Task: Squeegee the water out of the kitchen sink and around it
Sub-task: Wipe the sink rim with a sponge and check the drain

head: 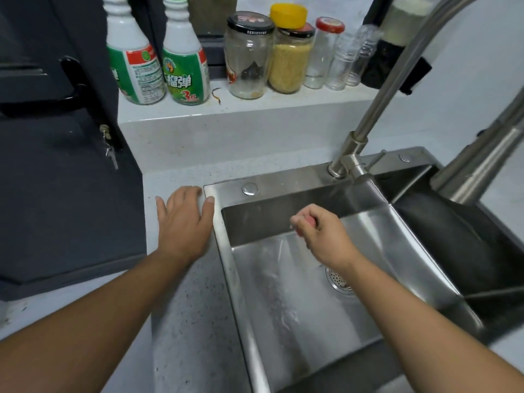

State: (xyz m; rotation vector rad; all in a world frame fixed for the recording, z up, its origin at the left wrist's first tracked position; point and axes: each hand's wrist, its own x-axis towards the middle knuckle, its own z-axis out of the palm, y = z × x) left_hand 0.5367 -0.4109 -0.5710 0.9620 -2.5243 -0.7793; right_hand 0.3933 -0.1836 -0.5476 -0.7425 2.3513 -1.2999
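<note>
Over the steel sink (297,293), the right hand (320,234) has its fingers curled tight around a pink squeegee handle (307,221); the left hand (184,219) lies flat, fingers spread, on the tabletop (181,321).

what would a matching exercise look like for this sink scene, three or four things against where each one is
Things:
1. left hand
2. right hand
3. round metal drain strainer
4. glass jar of yellow grains with a black lid

Places:
A. on the ledge behind the sink
B. flat on the grey counter at the sink's left rim
C. in the basin floor
D. over the basin, closed on a pink object

Pairs: 1-B, 2-D, 3-C, 4-A
</note>
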